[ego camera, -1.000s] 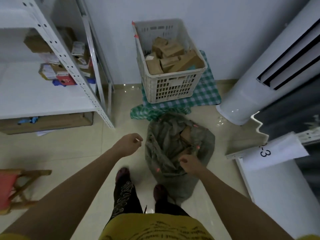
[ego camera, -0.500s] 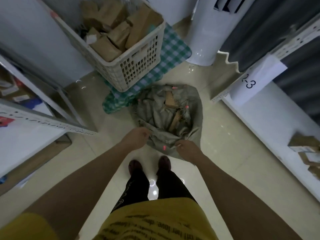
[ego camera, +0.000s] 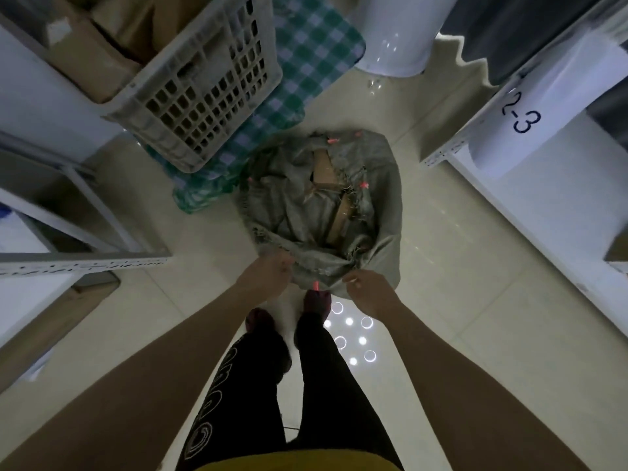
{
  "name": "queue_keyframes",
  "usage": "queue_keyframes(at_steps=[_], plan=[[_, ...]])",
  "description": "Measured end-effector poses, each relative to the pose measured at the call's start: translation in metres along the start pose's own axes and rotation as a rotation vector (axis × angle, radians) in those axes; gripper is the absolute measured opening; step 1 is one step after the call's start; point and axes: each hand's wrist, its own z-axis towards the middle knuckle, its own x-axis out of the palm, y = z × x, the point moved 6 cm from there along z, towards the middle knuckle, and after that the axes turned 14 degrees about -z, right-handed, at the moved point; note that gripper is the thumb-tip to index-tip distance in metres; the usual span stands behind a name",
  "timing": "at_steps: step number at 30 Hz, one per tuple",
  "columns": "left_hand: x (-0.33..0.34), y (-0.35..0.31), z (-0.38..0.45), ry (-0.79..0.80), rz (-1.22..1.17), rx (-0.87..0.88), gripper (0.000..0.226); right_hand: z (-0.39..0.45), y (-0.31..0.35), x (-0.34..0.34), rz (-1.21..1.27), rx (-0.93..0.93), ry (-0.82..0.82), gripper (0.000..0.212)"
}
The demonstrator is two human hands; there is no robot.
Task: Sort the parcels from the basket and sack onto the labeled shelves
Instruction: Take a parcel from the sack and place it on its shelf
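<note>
The grey sack [ego camera: 319, 215] stands on the tiled floor [ego camera: 458, 317] directly ahead of the person's feet, its mouth open. Both hands hold the near rim of the sack: the left hand [ego camera: 268, 271] has its fingers curled round a bunch of the fabric, and the right hand [ego camera: 368, 290] pinches the rim just beside it. Brown cardboard parcels [ego camera: 328, 171] lie inside the sack toward its far side. The white plastic basket [ego camera: 210, 96], holding further brown parcels, sits on a green checked cloth [ego camera: 316, 52] beyond the sack to the left. A white shelf [ego camera: 550, 185] on the right carries a paper label [ego camera: 520, 113] marked 2-3. A second metal shelf [ego camera: 85, 263] stands at the left.
</note>
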Motion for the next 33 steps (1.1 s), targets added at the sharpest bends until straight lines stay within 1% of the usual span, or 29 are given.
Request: queue_keyframes(at_steps=[3, 6, 9, 13, 16, 19, 21, 24, 26, 29, 31, 33], plan=[[0.011, 0.013, 0.042, -0.024, -0.021, -0.089, 0.033, 0.042, -0.017, 0.008, -0.009, 0.013, 0.016, 0.030], [0.026, 0.030, 0.085, -0.019, -0.001, -0.128, 0.033, 0.085, -0.031, 0.019, -0.026, 0.020, 0.010, 0.029], [0.042, 0.050, 0.134, 0.018, 0.058, -0.120, 0.031, 0.128, -0.041, 0.033, -0.039, 0.020, 0.028, 0.029], [0.061, 0.079, 0.190, 0.075, 0.067, -0.132, 0.034, 0.177, -0.048, 0.051, -0.003, 0.041, 0.036, 0.030], [0.068, 0.099, 0.230, 0.069, 0.098, -0.139, 0.034, 0.211, -0.049, 0.063, 0.008, 0.067, 0.039, 0.030], [0.071, 0.115, 0.263, 0.038, 0.124, -0.125, 0.035, 0.246, -0.046, 0.077, -0.011, 0.063, 0.061, 0.032], [0.074, 0.123, 0.279, 0.028, 0.167, -0.085, 0.036, 0.267, -0.042, 0.089, -0.003, 0.053, 0.075, 0.033], [0.079, 0.140, 0.305, 0.017, 0.284, -0.025, 0.041, 0.304, -0.034, 0.115, -0.062, -0.010, 0.090, 0.033], [0.081, 0.146, 0.325, 0.020, 0.438, 0.063, 0.047, 0.330, -0.030, 0.136, -0.083, -0.035, 0.094, 0.036], [0.082, 0.149, 0.350, 0.025, 0.717, 0.209, 0.063, 0.363, -0.023, 0.164, -0.109, -0.073, 0.086, 0.048], [0.084, 0.154, 0.365, 0.055, 0.874, 0.252, 0.068, 0.378, -0.020, 0.178, -0.100, -0.093, 0.076, 0.070], [0.089, 0.159, 0.378, 0.083, 1.007, 0.300, 0.074, 0.388, -0.021, 0.191, -0.112, -0.076, 0.128, 0.097]])
